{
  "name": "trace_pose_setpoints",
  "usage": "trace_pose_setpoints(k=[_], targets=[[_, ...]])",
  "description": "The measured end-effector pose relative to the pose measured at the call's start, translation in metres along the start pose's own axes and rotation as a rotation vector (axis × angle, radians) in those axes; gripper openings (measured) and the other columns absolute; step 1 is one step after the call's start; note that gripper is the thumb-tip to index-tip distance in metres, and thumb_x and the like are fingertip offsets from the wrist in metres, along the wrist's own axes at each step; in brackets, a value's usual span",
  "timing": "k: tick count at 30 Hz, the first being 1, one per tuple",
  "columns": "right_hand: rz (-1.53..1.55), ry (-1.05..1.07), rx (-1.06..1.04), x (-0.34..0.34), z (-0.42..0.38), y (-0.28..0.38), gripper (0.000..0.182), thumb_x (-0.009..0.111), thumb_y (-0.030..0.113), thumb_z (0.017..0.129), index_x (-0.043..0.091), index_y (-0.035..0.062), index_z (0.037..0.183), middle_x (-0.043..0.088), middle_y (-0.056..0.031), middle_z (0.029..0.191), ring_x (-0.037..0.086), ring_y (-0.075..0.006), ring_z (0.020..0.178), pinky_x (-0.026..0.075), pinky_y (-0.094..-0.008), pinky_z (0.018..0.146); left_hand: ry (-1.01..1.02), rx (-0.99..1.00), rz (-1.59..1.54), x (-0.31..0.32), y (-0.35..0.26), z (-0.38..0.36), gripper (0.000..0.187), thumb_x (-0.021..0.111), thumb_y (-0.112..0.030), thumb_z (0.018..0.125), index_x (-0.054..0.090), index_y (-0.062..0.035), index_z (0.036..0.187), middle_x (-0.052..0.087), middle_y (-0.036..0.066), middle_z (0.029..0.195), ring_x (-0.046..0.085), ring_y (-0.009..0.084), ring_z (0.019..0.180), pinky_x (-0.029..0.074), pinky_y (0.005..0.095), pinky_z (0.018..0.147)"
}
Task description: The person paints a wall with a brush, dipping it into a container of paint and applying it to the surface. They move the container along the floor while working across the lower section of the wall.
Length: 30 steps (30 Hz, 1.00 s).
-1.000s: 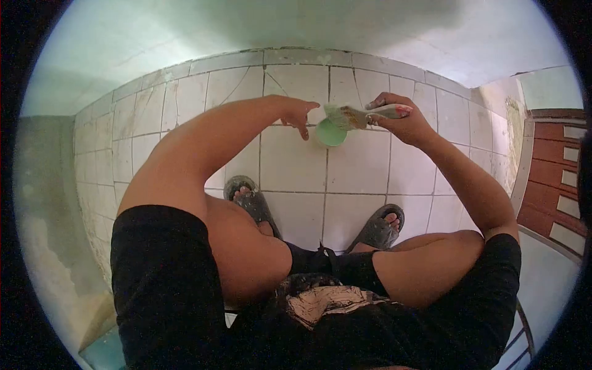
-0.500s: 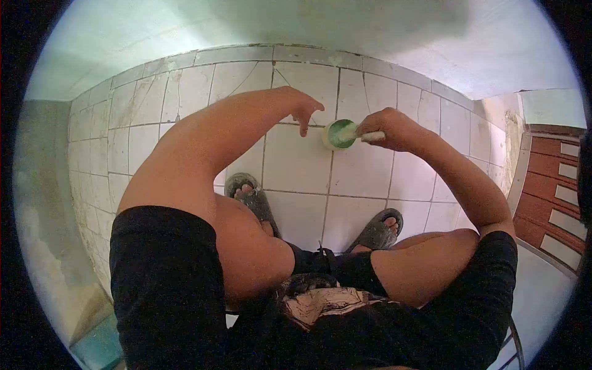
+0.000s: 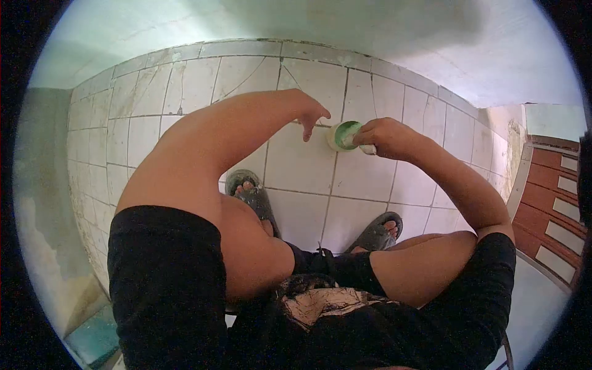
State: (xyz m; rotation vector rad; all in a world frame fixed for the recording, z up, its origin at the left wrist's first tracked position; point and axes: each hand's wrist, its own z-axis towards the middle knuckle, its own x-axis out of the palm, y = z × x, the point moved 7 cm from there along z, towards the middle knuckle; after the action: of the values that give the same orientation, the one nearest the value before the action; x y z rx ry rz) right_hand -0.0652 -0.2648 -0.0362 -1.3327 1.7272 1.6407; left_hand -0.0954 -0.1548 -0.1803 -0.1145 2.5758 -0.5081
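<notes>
A small pale tub (image 3: 333, 139) with green paint inside stands on the tiled floor in front of me. My right hand (image 3: 387, 137) is closed around a paintbrush (image 3: 368, 149), whose light handle end sticks out below the fingers. The brush head reaches over the tub's right rim into the green paint, partly hidden by the fingers. To the left of the tub hangs my left hand (image 3: 313, 116), its fingers apart and bent downward, with nothing in them.
White floor tiles (image 3: 302, 160), some cracked, run up to a pale green wall (image 3: 296, 21). My feet in dark sandals (image 3: 380, 233) flank the space before the tub. A red-brown panel with white slots (image 3: 549, 197) is at the right, a teal object (image 3: 92, 336) at lower left.
My right hand has come closer to the tub, with the paintbrush shifted left and its handle angled lower. My left hand stays beside the tub. The camera view has shifted slightly.
</notes>
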Motion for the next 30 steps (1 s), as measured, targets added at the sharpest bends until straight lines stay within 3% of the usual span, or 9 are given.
trace_pose_setpoints(k=[2,3,7,8,9,16,25,30], targets=[[-0.020,-0.053,-0.045,0.001,-0.002,0.001,0.020,0.057,0.003,0.069,0.061,0.0097,0.088,0.061,-0.0103,0.082,0.060,-0.0307,0.077,0.048,-0.0410,0.069,-0.004,-0.011,-0.038,0.001,0.004,0.002,0.108,0.082,-0.027,0.054,0.016,-0.0143,0.138,0.048,0.017,0.123,0.051,0.0316,0.107,0.043,0.0424,0.088],[-0.032,0.024,-0.072,0.008,0.000,0.005,0.020,0.056,0.002,0.069,0.060,0.0088,0.088,0.061,-0.0103,0.083,0.060,-0.0307,0.078,0.049,-0.0409,0.070,-0.006,-0.026,-0.075,0.001,0.004,0.000,0.107,0.083,-0.028,0.052,0.019,-0.0143,0.137,0.050,0.016,0.121,0.047,0.0311,0.112,0.040,0.0434,0.091],[-0.097,0.161,-0.104,0.017,0.001,0.017,0.024,0.054,0.001,0.069,0.060,0.0077,0.091,0.061,-0.0106,0.085,0.059,-0.0308,0.081,0.049,-0.0396,0.071,0.030,-0.039,-0.069,-0.002,0.003,0.002,0.106,0.082,-0.029,0.053,0.020,-0.0143,0.137,0.047,0.016,0.124,0.045,0.0315,0.114,0.039,0.0436,0.093],[-0.096,0.162,-0.106,0.019,0.001,0.017,0.024,0.054,0.001,0.069,0.060,0.0077,0.091,0.061,-0.0106,0.085,0.059,-0.0308,0.081,0.049,-0.0396,0.071,0.011,-0.021,-0.056,-0.001,0.002,0.005,0.107,0.082,-0.029,0.054,0.017,-0.0135,0.138,0.048,0.017,0.123,0.050,0.0321,0.108,0.042,0.0430,0.088],[-0.040,0.136,-0.131,0.019,0.001,0.018,0.026,0.055,0.000,0.068,0.060,0.0080,0.093,0.061,-0.0108,0.086,0.059,-0.0307,0.083,0.049,-0.0395,0.072,-0.007,-0.003,-0.043,-0.001,0.001,0.006,0.108,0.082,-0.028,0.055,0.014,-0.0127,0.138,0.049,0.018,0.121,0.055,0.0326,0.101,0.046,0.0425,0.084],[0.070,0.015,-0.110,0.024,-0.003,-0.008,0.025,0.063,0.003,0.066,0.062,0.0068,0.090,0.061,-0.0095,0.088,0.058,-0.0277,0.085,0.048,-0.0370,0.074,-0.054,-0.005,0.077,-0.004,-0.003,-0.002,0.107,0.081,-0.029,0.056,0.015,-0.0138,0.138,0.047,0.016,0.125,0.053,0.0315,0.105,0.045,0.0422,0.086],[0.124,-0.036,-0.027,0.032,-0.007,-0.028,0.023,0.065,0.008,0.069,0.061,0.0081,0.091,0.062,-0.0092,0.091,0.058,-0.0296,0.087,0.047,-0.0390,0.078,0.071,-0.028,-0.050,0.004,0.002,0.003,0.105,0.081,-0.028,0.056,0.017,-0.0154,0.138,0.044,0.016,0.128,0.050,0.0308,0.110,0.043,0.0436,0.089],[0.088,-0.048,-0.052,0.026,-0.007,-0.024,0.025,0.065,0.009,0.070,0.061,0.0091,0.094,0.062,-0.0092,0.092,0.058,-0.0296,0.087,0.048,-0.0390,0.078,-0.047,0.010,0.036,-0.001,0.001,0.005,0.104,0.081,-0.029,0.056,0.018,-0.0179,0.138,0.049,0.016,0.122,0.052,0.0313,0.106,0.044,0.0427,0.087]])
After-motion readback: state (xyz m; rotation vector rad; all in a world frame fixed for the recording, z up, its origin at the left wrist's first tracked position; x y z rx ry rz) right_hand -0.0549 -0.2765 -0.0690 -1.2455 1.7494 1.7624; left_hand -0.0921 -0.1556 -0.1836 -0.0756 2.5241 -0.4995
